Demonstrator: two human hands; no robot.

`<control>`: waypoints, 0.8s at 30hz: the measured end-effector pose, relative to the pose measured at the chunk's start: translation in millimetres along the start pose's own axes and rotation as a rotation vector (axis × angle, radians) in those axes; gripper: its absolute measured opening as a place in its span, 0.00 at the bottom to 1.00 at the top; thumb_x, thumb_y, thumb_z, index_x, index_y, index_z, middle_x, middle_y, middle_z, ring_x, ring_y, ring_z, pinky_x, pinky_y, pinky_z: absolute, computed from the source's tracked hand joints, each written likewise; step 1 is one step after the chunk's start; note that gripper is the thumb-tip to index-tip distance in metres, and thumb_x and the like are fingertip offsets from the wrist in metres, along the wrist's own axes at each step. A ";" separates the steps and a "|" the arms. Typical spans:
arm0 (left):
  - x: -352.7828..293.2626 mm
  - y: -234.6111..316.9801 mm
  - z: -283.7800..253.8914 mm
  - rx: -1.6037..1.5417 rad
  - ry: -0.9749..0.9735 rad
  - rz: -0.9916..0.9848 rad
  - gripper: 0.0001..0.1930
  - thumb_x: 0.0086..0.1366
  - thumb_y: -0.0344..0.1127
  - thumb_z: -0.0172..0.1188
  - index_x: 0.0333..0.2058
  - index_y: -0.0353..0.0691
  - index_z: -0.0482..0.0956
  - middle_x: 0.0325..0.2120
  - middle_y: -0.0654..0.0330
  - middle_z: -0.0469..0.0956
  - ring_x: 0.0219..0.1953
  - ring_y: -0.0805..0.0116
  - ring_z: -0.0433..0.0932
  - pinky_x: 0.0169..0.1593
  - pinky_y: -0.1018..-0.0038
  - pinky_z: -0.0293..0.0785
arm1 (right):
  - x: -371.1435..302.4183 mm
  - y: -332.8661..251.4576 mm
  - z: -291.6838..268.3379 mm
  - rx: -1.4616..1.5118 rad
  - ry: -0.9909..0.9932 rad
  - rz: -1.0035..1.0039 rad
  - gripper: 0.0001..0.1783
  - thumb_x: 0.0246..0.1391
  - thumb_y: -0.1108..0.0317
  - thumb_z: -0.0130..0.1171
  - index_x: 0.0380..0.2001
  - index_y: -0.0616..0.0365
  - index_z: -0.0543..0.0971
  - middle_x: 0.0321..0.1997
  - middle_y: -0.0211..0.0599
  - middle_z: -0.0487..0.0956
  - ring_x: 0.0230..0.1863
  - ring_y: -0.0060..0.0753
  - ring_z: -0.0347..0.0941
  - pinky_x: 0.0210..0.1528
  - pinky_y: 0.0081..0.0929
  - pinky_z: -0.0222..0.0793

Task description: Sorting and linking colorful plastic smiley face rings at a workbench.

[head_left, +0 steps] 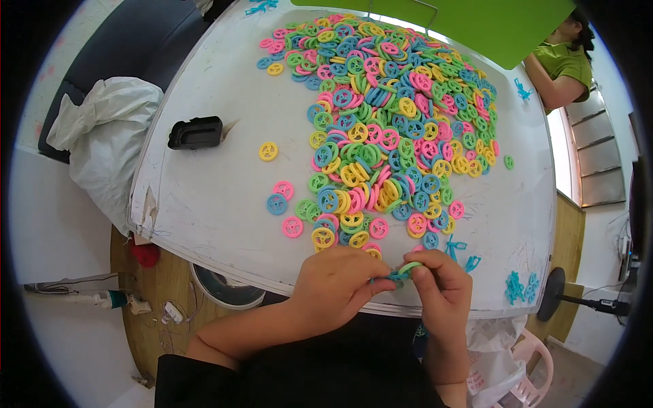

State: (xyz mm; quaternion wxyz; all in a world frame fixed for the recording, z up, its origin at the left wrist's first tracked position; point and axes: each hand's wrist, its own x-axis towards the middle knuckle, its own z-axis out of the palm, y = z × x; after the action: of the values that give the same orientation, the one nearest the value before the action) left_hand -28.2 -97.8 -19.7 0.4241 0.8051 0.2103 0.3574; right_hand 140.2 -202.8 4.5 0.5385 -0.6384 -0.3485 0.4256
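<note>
White round tabletop (218,197) heaped with unsorted colourful plastic wheel rings (388,122); left hand (337,282) and right hand (442,289) pinch one green ring (410,268) together.

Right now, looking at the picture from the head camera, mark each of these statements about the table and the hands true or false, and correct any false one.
1. Both hands pinch a small teal piece together. True: the left hand and right hand meet on the teal piece.
2. The wheels are all yellow. False: the pile of plastic wheels mixes pink, blue, green and yellow.
3. A black tray lies left of the pile. True.
4. The table is dark. False: it is white.
</note>
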 end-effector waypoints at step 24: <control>-16.6 1.9 12.8 -0.607 0.066 -0.461 0.07 0.61 0.28 0.70 0.38 0.38 0.84 0.32 0.59 0.84 0.34 0.65 0.85 0.37 0.73 0.77 | -1.7 2.7 -7.5 -0.720 -0.074 -0.661 0.27 0.45 0.78 0.72 0.52 0.64 0.81 0.32 0.39 0.81 0.32 0.30 0.75 0.34 0.29 0.70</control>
State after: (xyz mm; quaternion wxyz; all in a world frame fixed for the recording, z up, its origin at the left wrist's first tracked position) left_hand -29.4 -116.4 -29.7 0.7054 0.5626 0.2840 0.3244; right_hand 146.4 -207.8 2.6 0.3770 -0.6237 -0.6764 0.1067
